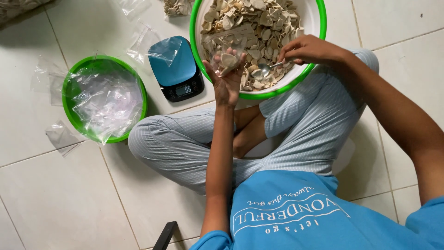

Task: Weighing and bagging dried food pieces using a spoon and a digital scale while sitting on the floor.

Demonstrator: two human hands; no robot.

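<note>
Head view looks down on a person sitting cross-legged on the tiled floor (55, 203). The left hand (227, 76) has its grip curled around a small clear plastic bag (225, 48), held upright with its mouth open over the near rim of the large green-rimmed basin (319, 28). The right hand (312, 50) has its grip pinched shut on the handle of one metal spoon (264, 69). The spoon's long axis runs roughly left to right, bowl end toward the bag, so the bag lies just beside the spoon, to its left and slightly farther off. Pale dried chips (259, 23) fill the basin; a few sit in the bag. Outward to the left stands one digital kitchen scale (178, 69) with a bag lying across it, then a second, smaller green basin (74, 78) heaped with empty clear bags (108, 99). Several loose bags lie on the tiles around it.
</note>
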